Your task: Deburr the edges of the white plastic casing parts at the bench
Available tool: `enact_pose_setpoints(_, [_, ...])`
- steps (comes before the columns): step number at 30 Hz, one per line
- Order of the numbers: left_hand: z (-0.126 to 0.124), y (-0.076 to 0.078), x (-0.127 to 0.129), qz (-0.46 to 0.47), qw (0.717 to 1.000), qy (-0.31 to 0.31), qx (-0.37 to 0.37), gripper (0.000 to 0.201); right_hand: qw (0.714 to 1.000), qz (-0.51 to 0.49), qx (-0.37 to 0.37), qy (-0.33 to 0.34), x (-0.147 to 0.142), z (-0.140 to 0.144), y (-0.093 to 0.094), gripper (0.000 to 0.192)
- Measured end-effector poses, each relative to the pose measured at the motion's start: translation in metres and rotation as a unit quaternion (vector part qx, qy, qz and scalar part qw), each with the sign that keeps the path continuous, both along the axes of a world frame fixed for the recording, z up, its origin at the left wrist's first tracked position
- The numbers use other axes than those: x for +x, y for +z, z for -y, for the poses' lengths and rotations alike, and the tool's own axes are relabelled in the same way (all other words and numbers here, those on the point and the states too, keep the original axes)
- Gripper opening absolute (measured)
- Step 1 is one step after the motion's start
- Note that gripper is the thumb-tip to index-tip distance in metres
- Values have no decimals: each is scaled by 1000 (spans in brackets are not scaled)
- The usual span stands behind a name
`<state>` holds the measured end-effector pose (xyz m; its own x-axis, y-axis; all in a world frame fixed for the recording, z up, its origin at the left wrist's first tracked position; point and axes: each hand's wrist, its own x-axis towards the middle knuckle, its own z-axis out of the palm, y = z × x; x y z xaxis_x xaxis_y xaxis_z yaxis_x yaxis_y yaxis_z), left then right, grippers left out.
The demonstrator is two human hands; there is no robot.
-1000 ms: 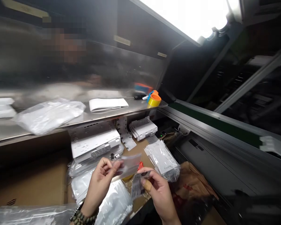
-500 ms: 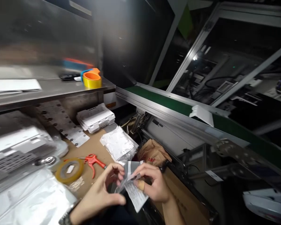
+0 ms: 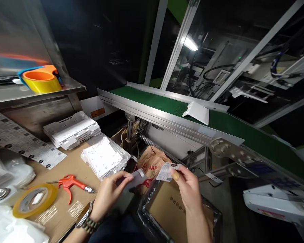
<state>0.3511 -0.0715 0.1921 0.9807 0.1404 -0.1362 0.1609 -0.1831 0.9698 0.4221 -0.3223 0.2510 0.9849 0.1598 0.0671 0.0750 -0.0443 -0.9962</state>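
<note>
My left hand (image 3: 116, 189) pinches a small translucent film (image 3: 137, 179) with a white patch near its far end. Between the thumb and fingers of my right hand (image 3: 186, 184) is a small white printed label (image 3: 164, 172) with fine text and a dark round mark. The film and the label are apart. A brown paper bag (image 3: 152, 158) with red print lies behind and below them. Nearest my left hand on the bench are a red air blow gun (image 3: 71, 184) and bagged white flat parts (image 3: 103, 157).
A roll of yellowish tape (image 3: 35, 200), a label sheet (image 3: 22, 138) and stacked white plastic housings (image 3: 72, 128) occupy the bench. A green conveyor belt (image 3: 152, 101) carries a white part (image 3: 197, 113). Below my right hand stands a cardboard box (image 3: 167, 206). An orange-and-yellow tape roll (image 3: 42, 79) sits on the metal shelf.
My hands have moved apart; the label is now separate from the film, in my right hand, while the left keeps the film. The view has swung right.
</note>
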Motion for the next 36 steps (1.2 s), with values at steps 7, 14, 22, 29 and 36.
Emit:
enact_pose_setpoints(7, [-16,12,5,-7,999,14,-50,40,966,215,-139,15,-9,-48,-6,15])
enact_pose_setpoints(14, [-50,25,-1,-11,991,50,-120,40,959,193,-183,102,3,-78,-11,14])
enact_pose_setpoints(22, [-64,16,-18,-14,981,109,-160,52,941,120,-232,217,8,-127,-11,16])
enact_pose_setpoints(29, [-79,11,-33,-7,973,151,-172,48,874,176,-282,355,5,-161,-6,25])
enact_pose_setpoints(36, [-76,-5,-43,43,962,194,-188,41,808,225,-321,439,6,-190,-3,22])
